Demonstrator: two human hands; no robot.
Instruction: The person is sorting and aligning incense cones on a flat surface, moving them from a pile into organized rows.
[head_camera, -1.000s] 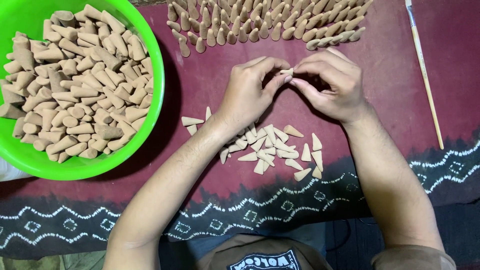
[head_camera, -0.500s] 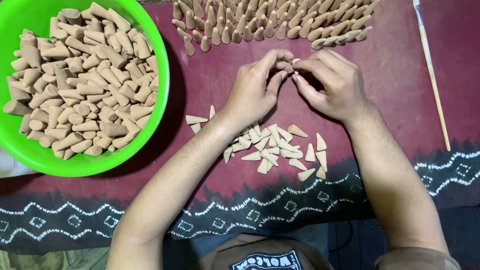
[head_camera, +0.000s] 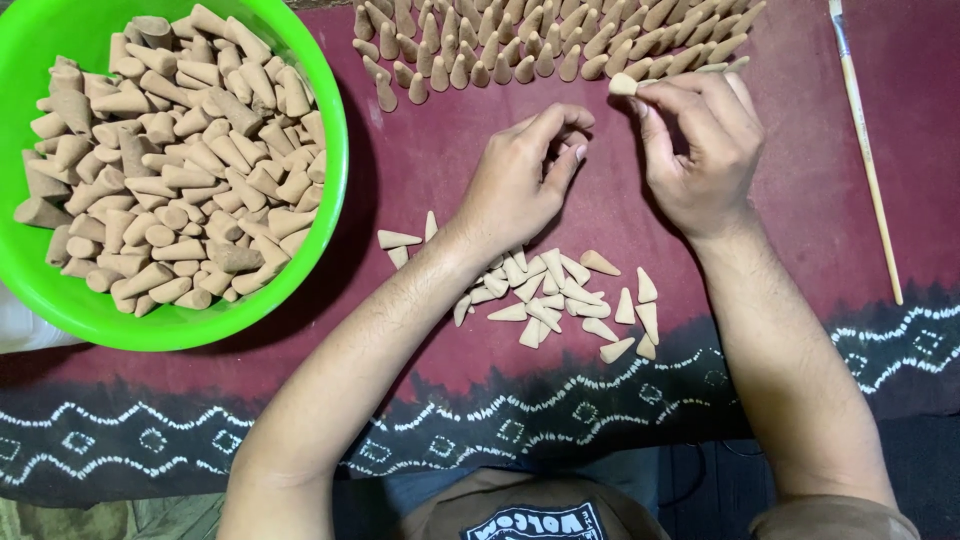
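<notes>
Maroon cloth (head_camera: 800, 150); small tan cone (head_camera: 623, 85) fingertip-pinched.

Maroon cloth (head_camera: 420, 180), white-patterned dark border (head_camera: 200, 440)

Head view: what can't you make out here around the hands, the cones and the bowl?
- Upright cones: the back rows are cut off by the top edge.
- Green bowl: its left side is cut off by the frame; cones heaped inside hide its bottom.
- Loose cones: some lie hidden under the left hand.
- Right hand: pinches one cone; fingers cover its tip.
</notes>
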